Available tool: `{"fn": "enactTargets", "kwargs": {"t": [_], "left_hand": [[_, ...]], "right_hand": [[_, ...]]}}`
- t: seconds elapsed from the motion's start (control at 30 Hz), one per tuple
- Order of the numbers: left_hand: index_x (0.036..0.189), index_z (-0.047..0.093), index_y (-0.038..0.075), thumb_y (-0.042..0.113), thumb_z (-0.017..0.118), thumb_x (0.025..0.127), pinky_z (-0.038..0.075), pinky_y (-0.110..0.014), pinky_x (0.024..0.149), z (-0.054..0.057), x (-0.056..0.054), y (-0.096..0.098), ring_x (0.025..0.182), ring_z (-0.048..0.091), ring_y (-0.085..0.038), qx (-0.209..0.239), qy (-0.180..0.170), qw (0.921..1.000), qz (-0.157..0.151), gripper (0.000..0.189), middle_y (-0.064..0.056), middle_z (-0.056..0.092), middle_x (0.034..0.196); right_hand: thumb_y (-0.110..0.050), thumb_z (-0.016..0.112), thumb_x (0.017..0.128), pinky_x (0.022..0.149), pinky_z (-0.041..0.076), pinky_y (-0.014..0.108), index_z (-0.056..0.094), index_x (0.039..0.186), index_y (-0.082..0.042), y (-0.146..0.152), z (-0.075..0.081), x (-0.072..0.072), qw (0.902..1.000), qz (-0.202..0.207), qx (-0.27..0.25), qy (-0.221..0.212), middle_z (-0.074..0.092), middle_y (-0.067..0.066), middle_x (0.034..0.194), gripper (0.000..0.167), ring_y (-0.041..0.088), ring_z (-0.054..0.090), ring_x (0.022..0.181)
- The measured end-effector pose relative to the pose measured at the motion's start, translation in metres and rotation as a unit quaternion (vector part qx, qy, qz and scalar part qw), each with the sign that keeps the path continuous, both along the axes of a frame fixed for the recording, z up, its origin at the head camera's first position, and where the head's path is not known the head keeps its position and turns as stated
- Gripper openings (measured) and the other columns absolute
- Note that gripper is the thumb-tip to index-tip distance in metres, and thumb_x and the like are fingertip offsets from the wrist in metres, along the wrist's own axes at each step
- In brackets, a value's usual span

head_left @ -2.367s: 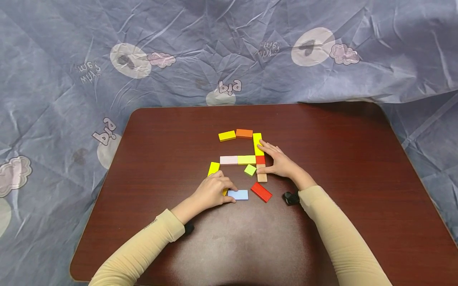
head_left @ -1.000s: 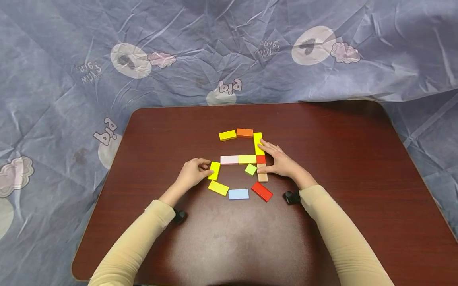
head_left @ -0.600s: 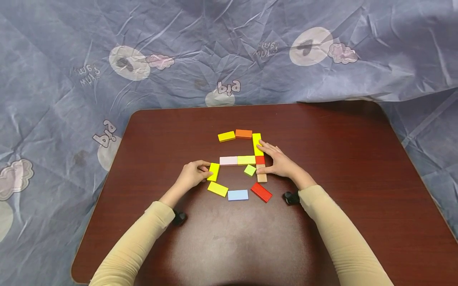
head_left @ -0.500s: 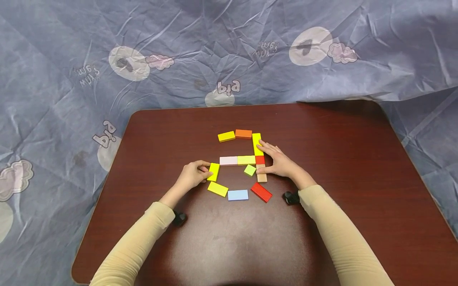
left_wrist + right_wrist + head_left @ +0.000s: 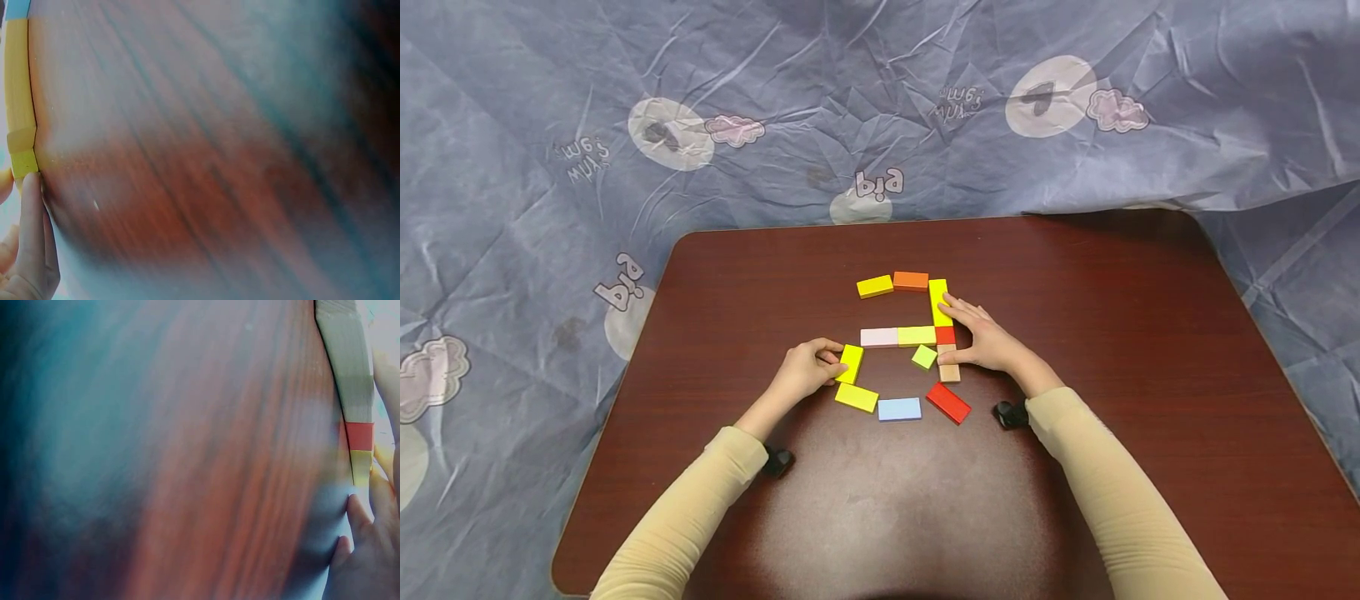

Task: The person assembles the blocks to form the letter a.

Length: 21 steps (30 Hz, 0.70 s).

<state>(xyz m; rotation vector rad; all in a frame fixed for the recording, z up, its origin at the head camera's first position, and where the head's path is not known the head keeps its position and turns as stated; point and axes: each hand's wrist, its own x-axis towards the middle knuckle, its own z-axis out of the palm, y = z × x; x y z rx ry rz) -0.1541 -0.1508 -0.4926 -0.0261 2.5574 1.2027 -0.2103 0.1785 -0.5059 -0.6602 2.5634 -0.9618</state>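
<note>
My left hand (image 5: 805,369) pinches a yellow block (image 5: 852,363) from its left side, with curled fingers. Just below it lies another yellow block (image 5: 857,397), its corner close to the held one. In the left wrist view a finger (image 5: 31,219) touches the end of the yellow block (image 5: 25,162). My right hand (image 5: 988,340) rests with spread fingers along a column of blocks: its index finger on a long yellow block (image 5: 938,296), its thumb by a wooden block (image 5: 950,374). A red block (image 5: 945,335) sits between them in that column.
A pink block (image 5: 878,337) and a yellow-green block (image 5: 916,336) form a row meeting the column. A small green block (image 5: 924,357), a blue block (image 5: 899,409) and a tilted red block (image 5: 948,403) lie below. Orange (image 5: 911,282) and yellow blocks (image 5: 875,287) lie at the top.
My left hand has left the blue and lower yellow blocks and gone up-left to the upper yellow block, which has just shifted slightly right and toward the lower one. My right hand stays put.
</note>
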Motion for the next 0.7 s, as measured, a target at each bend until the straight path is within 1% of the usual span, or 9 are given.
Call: {"fn": "enactTargets", "kwargs": {"t": [0.23, 0.3, 0.4, 0.5, 0.57, 0.63, 0.7], "left_hand": [[0.122, 0.066, 0.004, 0.012, 0.075, 0.087, 0.057, -0.026, 0.064, 0.001, 0.001, 0.001, 0.068, 0.069, -0.013, -0.006, 0.005, 1.0, 0.0, 0.038, -0.012, 0.07, 0.095], [0.122, 0.066, 0.004, 0.013, 0.075, 0.087, 0.057, -0.026, 0.065, 0.003, 0.001, 0.002, 0.071, 0.068, -0.014, -0.02, 0.014, 0.9997, -0.006, 0.037, -0.011, 0.07, 0.096], [0.121, 0.067, 0.006, 0.017, 0.074, 0.088, 0.055, -0.028, 0.072, 0.007, -0.002, 0.005, 0.08, 0.065, -0.016, -0.064, 0.048, 0.9963, -0.033, 0.035, -0.009, 0.069, 0.099], [0.122, 0.068, 0.009, 0.022, 0.072, 0.09, 0.051, -0.035, 0.081, 0.013, -0.01, 0.013, 0.091, 0.061, -0.021, -0.114, 0.091, 0.9871, -0.066, 0.036, -0.008, 0.069, 0.106], [0.124, 0.068, 0.011, 0.024, 0.072, 0.09, 0.049, -0.039, 0.087, 0.017, -0.018, 0.019, 0.099, 0.059, -0.024, -0.132, 0.111, 0.9814, -0.085, 0.036, -0.007, 0.069, 0.112], [0.126, 0.068, 0.013, 0.025, 0.072, 0.09, 0.048, -0.042, 0.092, 0.022, -0.027, 0.026, 0.106, 0.058, -0.027, -0.142, 0.12, 0.9774, -0.101, 0.038, -0.007, 0.069, 0.118], [0.126, 0.068, 0.015, 0.026, 0.073, 0.09, 0.047, -0.043, 0.095, 0.025, -0.035, 0.033, 0.109, 0.056, -0.028, -0.149, 0.117, 0.9755, -0.113, 0.038, -0.006, 0.068, 0.12]], "right_hand": [[-0.037, 0.083, 0.079, 0.122, 0.001, 0.052, 0.03, 0.155, -0.009, 0.0, 0.001, 0.001, 1.0, 0.0, -0.004, 0.0, 0.012, 0.007, 0.167, 0.096, 0.032, 0.011, 0.152], [-0.036, 0.082, 0.079, 0.122, 0.001, 0.052, 0.03, 0.155, -0.009, -0.001, 0.001, 0.001, 1.0, 0.0, -0.004, 0.001, 0.012, 0.007, 0.167, 0.096, 0.032, 0.012, 0.152], [-0.036, 0.082, 0.079, 0.122, 0.002, 0.052, 0.03, 0.155, -0.009, 0.0, 0.001, 0.002, 1.0, 0.0, -0.004, 0.0, 0.012, 0.007, 0.166, 0.096, 0.032, 0.011, 0.152], [-0.035, 0.083, 0.079, 0.122, 0.001, 0.052, 0.03, 0.155, -0.009, 0.0, 0.001, 0.002, 1.0, 0.0, -0.004, -0.001, 0.012, 0.007, 0.166, 0.096, 0.032, 0.011, 0.152], [-0.035, 0.083, 0.079, 0.122, 0.001, 0.052, 0.03, 0.155, -0.009, 0.0, 0.001, 0.002, 1.0, -0.001, -0.005, -0.001, 0.012, 0.007, 0.166, 0.096, 0.032, 0.011, 0.152], [-0.035, 0.083, 0.079, 0.122, 0.001, 0.052, 0.03, 0.155, -0.009, 0.0, 0.001, 0.002, 1.0, -0.001, -0.005, 0.0, 0.012, 0.007, 0.166, 0.096, 0.032, 0.011, 0.152], [-0.036, 0.083, 0.079, 0.122, 0.002, 0.053, 0.03, 0.155, -0.009, 0.0, 0.001, 0.002, 1.0, 0.0, -0.007, -0.001, 0.012, 0.007, 0.166, 0.097, 0.032, 0.011, 0.152]]}}
